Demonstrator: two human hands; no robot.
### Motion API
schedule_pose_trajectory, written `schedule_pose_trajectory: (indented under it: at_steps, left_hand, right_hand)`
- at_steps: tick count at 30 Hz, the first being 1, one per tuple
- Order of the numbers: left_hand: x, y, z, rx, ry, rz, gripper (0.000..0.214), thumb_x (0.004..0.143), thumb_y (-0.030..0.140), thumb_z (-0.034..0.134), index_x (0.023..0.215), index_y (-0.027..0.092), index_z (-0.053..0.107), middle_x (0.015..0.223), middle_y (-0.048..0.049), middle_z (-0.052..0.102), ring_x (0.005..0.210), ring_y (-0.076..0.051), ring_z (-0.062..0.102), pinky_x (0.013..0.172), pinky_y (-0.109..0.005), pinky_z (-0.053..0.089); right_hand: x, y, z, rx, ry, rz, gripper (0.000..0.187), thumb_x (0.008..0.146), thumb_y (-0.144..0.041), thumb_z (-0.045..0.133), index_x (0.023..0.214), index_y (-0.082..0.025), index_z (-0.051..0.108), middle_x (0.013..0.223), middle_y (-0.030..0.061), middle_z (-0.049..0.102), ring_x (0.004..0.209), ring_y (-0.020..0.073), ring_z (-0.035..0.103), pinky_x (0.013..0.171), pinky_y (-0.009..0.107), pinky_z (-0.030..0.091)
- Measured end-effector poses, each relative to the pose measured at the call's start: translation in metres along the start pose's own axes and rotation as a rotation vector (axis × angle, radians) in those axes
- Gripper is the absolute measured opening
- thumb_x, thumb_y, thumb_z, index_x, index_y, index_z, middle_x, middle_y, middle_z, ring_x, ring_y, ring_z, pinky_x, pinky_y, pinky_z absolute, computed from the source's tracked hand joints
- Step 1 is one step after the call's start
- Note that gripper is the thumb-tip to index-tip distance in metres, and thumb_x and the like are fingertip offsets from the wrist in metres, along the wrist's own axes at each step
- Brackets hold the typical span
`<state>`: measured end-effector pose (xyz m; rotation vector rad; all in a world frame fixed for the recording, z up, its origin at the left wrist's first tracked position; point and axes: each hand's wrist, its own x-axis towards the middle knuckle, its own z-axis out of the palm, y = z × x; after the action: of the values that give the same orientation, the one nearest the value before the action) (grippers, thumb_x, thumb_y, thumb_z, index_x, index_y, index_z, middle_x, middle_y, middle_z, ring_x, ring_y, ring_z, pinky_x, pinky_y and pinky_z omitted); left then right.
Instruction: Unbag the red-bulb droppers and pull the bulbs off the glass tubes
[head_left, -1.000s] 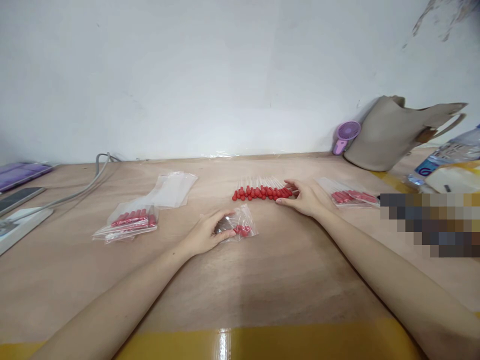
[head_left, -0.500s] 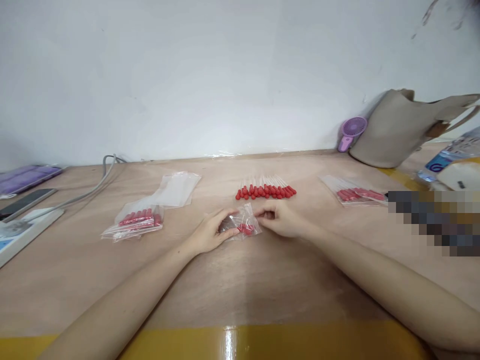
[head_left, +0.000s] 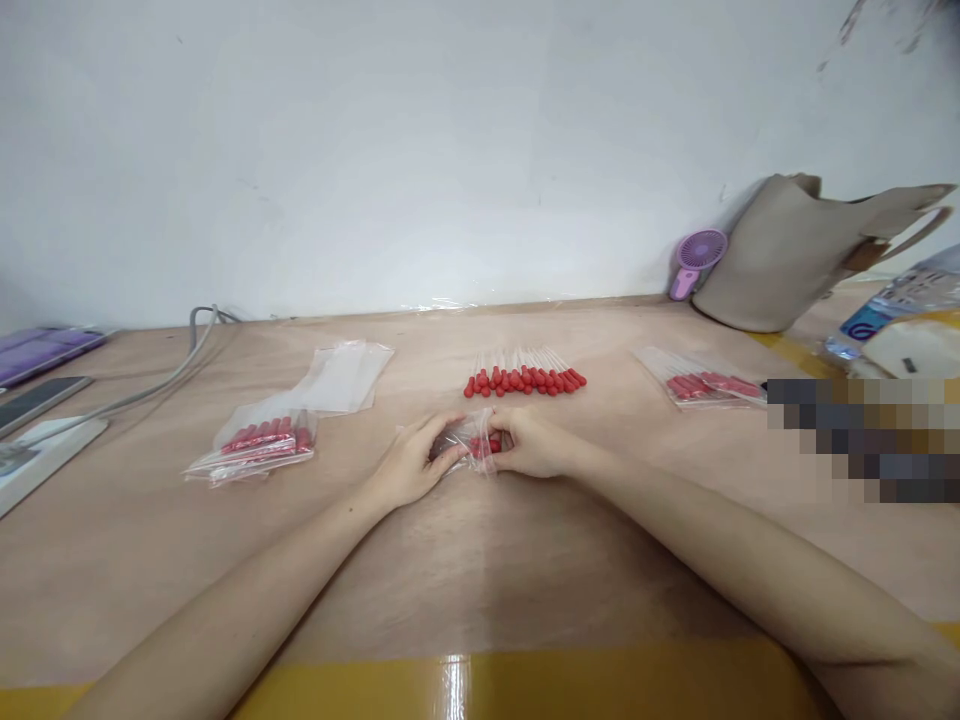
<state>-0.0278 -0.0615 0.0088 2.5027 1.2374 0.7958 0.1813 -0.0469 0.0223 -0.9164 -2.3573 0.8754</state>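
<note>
A small clear plastic bag (head_left: 466, 436) lies between my two hands, with a few red-tipped sticks (head_left: 486, 446) in it. My left hand (head_left: 411, 462) grips the bag's left side between thumb and fingers. On the right side, my right hand (head_left: 529, 440) has thumb and fingers closed on the bag near the red tips. Just beyond my hands, a row of red-headed sticks (head_left: 525, 380) with thin white stems lies on the table, heads toward me.
Filled bags (head_left: 259, 440) and flat clear bags (head_left: 346, 375) lie at left; another filled bag (head_left: 705, 385) lies at right. A power strip (head_left: 52, 455) with a grey cable sits far left. A purple fan (head_left: 699, 255), a beige handbag (head_left: 780, 255) and a bottle (head_left: 892, 310) stand back right.
My right hand has moved left and closed on the bag's right side. My left hand keeps its hold. The whole view has shifted slightly.
</note>
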Motion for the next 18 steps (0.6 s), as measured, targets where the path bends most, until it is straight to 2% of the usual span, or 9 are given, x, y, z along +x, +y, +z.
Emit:
schedule_pose_trajectory:
  at_steps: [5,8,11,15,18]
  left_hand:
    - [0.000,0.004,-0.004,-0.009,-0.068,-0.013,0.042,0.084,0.040,0.050,0.121,0.021,0.045,0.114,-0.0064,0.057,0.099,-0.020,0.056,0.085,-0.035,0.045]
    - [0.000,0.004,-0.007,-0.014,-0.101,0.017,0.046,0.084,0.040,0.050,0.125,0.022,0.042,0.119,-0.0074,0.054,0.105,-0.021,0.053,0.089,-0.036,0.044]
    - [0.000,0.003,-0.008,-0.009,-0.105,0.086,0.051,0.084,0.040,0.049,0.130,0.022,0.037,0.132,-0.0089,0.044,0.120,-0.023,0.043,0.099,-0.041,0.037]
    - [-0.002,0.001,-0.008,0.037,-0.047,0.175,0.052,0.083,0.040,0.051,0.131,0.023,0.037,0.141,-0.0079,0.032,0.130,-0.024,0.029,0.106,-0.042,0.028]
    - [-0.002,0.001,-0.010,0.041,-0.133,0.199,0.049,0.088,0.036,0.045,0.134,0.024,0.034,0.141,-0.0058,0.034,0.130,-0.020,0.030,0.107,-0.038,0.029]
  right_hand:
    - [-0.002,0.000,0.002,-0.031,0.086,0.009,0.016,0.064,-0.012,0.061,0.080,-0.016,0.061,0.069,-0.0019,0.058,0.059,0.0091,0.048,0.052,0.020,0.035]
    - [-0.003,0.005,0.000,0.024,0.132,0.027,0.014,0.063,-0.013,0.062,0.076,-0.015,0.061,0.068,-0.0018,0.059,0.060,0.0094,0.050,0.051,0.019,0.037]
    - [-0.005,0.012,-0.004,0.150,0.144,0.116,0.013,0.065,-0.019,0.062,0.077,-0.014,0.063,0.069,-0.0003,0.062,0.058,0.0093,0.053,0.051,0.019,0.039]
    - [-0.007,0.015,-0.015,0.265,0.105,0.231,0.022,0.065,-0.020,0.064,0.085,-0.014,0.068,0.076,0.0020,0.067,0.061,0.0107,0.058,0.056,0.021,0.045]
    - [-0.010,0.010,-0.031,0.332,0.137,0.315,0.024,0.063,-0.020,0.065,0.086,-0.013,0.067,0.067,0.0012,0.065,0.058,0.0108,0.058,0.055,0.022,0.046]
